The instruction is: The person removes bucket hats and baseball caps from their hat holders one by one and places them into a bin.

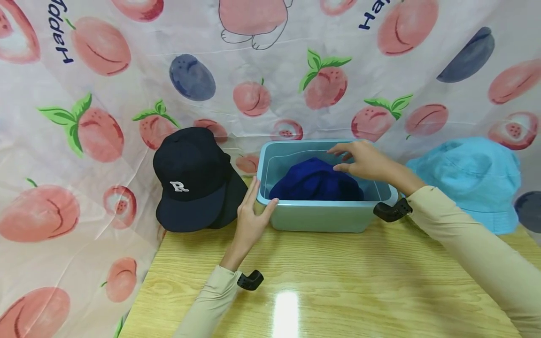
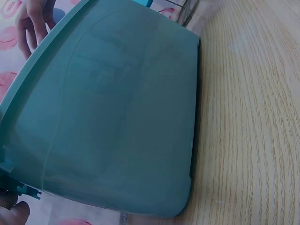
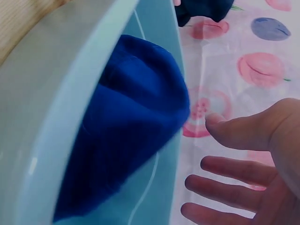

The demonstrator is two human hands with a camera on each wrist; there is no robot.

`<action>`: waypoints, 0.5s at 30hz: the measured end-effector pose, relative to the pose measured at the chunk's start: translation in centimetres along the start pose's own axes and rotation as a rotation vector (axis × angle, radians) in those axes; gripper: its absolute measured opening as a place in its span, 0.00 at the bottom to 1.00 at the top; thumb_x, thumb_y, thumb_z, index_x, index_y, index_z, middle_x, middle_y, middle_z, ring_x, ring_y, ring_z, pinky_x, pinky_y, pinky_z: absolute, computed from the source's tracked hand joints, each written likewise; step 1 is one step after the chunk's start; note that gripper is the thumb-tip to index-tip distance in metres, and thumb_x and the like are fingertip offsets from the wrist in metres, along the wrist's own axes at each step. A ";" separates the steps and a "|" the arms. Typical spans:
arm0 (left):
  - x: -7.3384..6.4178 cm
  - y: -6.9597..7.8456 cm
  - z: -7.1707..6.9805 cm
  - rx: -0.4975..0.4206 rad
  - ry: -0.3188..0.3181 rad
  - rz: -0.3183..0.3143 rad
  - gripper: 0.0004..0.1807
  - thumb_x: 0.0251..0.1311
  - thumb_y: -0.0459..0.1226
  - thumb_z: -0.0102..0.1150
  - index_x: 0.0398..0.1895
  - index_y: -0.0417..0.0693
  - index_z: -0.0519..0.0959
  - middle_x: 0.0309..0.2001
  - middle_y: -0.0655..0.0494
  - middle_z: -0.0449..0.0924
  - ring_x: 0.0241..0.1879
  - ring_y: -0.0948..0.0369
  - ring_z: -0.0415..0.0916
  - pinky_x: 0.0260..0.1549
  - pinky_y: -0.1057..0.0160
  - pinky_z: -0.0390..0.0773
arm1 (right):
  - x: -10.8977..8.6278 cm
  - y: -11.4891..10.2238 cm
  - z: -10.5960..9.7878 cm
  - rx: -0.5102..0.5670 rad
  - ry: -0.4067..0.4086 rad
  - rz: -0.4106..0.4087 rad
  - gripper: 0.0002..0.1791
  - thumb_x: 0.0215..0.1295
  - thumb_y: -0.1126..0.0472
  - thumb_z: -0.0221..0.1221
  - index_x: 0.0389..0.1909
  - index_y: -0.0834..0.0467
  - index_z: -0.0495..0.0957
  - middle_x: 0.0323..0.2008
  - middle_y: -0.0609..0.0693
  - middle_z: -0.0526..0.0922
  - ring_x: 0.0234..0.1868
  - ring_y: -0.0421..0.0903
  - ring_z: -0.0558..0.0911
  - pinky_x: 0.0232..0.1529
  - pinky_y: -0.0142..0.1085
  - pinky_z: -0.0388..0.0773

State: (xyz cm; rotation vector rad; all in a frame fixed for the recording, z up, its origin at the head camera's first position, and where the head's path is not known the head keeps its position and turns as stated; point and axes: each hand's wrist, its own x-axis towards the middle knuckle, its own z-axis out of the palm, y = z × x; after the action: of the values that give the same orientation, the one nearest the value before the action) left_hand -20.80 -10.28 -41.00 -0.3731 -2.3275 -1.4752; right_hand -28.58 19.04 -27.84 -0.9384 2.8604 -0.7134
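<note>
A dark blue cloth hat (image 1: pixel 317 180) lies crumpled inside a blue-green plastic bin (image 1: pixel 319 217). My right hand (image 1: pixel 367 161) is over the bin's right part, just above the hat, with fingers spread and nothing in them. The right wrist view shows a gap between those fingertips and the hat (image 3: pixel 136 108). At the bin's left end, my left hand (image 1: pixel 250 219) touches the rim corner with straight fingers, the thumb toward the front. From the left wrist, the bin's outer wall (image 2: pixel 112 108) fills most of the view, and only part of that hand shows at the lower left.
A black cap (image 1: pixel 190 180) with a white R stands left of the bin, overlapping another dark cap. To the right sits a light blue bucket hat (image 1: pixel 473 178), partly behind my right arm. A fruit-print cloth (image 1: pixel 279 61) hangs behind the wooden table (image 1: pixel 338 281).
</note>
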 end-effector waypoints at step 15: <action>-0.1 0.1 0.0 0.010 0.000 -0.005 0.41 0.60 0.53 0.59 0.71 0.42 0.58 0.72 0.61 0.51 0.70 0.64 0.50 0.65 0.56 0.56 | -2.7 0.6 -3.3 -0.018 0.095 0.044 0.24 0.60 0.64 0.63 0.57 0.64 0.74 0.53 0.63 0.78 0.50 0.61 0.78 0.46 0.57 0.74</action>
State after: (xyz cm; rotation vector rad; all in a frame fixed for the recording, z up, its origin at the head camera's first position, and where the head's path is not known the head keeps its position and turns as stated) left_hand -20.70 -10.27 -40.95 -0.3656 -2.3362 -1.4656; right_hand -27.34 22.36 -25.45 -0.8631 2.9645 -0.7484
